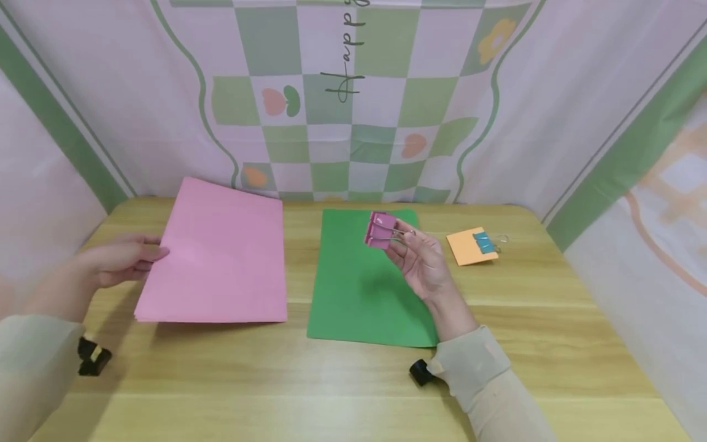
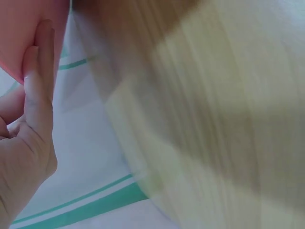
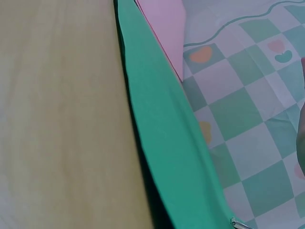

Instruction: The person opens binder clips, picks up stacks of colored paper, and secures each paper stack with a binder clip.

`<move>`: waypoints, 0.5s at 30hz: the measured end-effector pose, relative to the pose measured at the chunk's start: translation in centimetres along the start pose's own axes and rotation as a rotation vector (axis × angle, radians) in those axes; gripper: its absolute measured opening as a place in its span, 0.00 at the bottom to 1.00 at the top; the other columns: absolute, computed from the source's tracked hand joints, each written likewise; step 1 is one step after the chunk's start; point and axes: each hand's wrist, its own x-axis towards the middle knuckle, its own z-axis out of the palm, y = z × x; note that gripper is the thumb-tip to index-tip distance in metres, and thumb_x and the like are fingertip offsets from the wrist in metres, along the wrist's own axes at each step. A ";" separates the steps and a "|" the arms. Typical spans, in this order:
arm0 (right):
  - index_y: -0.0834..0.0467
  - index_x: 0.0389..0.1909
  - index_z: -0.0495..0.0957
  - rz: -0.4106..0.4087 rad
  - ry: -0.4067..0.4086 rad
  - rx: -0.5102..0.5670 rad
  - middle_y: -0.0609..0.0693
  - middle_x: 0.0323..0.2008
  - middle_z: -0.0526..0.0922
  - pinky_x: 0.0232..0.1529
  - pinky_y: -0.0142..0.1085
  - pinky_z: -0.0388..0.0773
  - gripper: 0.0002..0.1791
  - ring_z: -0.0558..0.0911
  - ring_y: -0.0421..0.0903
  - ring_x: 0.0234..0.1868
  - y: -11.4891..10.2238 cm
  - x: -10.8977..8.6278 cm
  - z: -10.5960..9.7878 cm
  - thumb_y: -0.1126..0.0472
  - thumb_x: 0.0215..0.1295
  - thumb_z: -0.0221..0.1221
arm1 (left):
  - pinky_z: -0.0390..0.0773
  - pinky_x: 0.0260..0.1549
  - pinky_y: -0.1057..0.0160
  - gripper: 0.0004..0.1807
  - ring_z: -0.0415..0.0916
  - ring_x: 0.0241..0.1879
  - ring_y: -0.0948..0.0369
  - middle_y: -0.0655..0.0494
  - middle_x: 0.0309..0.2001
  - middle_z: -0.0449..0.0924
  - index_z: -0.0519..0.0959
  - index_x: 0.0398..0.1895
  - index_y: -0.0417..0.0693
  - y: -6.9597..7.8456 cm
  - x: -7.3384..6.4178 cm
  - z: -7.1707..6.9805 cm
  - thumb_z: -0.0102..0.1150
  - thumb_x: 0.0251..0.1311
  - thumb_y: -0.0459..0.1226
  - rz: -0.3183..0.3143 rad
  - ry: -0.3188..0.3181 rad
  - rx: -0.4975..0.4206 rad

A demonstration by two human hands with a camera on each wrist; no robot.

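My left hand (image 1: 124, 261) grips the left edge of a stack of pink paper (image 1: 221, 258), thumb on top. The sheets are tilted, and their near edge stands above the table. In the left wrist view, fingers (image 2: 38, 95) lie straight along the underside of the pink paper (image 2: 28, 28). Over a green sheet (image 1: 359, 288), my right hand (image 1: 425, 264) holds a pink binder clip (image 1: 381, 230) by its wire handles. Whether the clip's mouth is parted cannot be made out. Only a sliver of the right hand (image 3: 301, 138) enters the right wrist view.
To the right of the green sheet lies a small orange paper pad (image 1: 466, 248) with a teal binder clip (image 1: 485, 242) on its edge. The wooden table (image 1: 276, 380) ends at a patterned curtain (image 1: 326, 141) behind. Black wrist devices (image 1: 422, 372) show by both sleeves.
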 end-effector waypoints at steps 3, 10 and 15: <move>0.64 0.55 0.80 -0.010 0.001 0.001 0.54 0.48 0.87 0.47 0.31 0.84 0.14 0.89 0.45 0.42 0.0 0.1 -0.1 0.67 0.75 0.51 | 0.82 0.44 0.69 0.35 0.80 0.41 0.73 0.74 0.38 0.82 0.40 0.75 0.25 0.3 -0.2 0.0 0.38 0.78 0.38 0.031 0.013 0.004; 0.64 0.54 0.80 -0.014 0.018 -0.011 0.54 0.47 0.87 0.47 0.31 0.85 0.14 0.89 0.45 0.42 0.1 0.0 -0.1 0.66 0.74 0.53 | 0.82 0.44 0.69 0.34 0.82 0.42 0.73 0.75 0.37 0.84 0.42 0.75 0.26 1.4 -0.5 0.3 0.39 0.78 0.39 0.081 0.048 0.007; 0.64 0.55 0.79 -0.012 0.029 -0.009 0.54 0.46 0.87 0.47 0.31 0.85 0.14 0.89 0.45 0.42 0.0 0.0 -0.1 0.66 0.74 0.53 | 0.84 0.42 0.68 0.26 0.84 0.40 0.71 0.72 0.37 0.86 0.57 0.73 0.36 2.4 -0.8 0.9 0.42 0.78 0.38 0.140 0.073 -0.021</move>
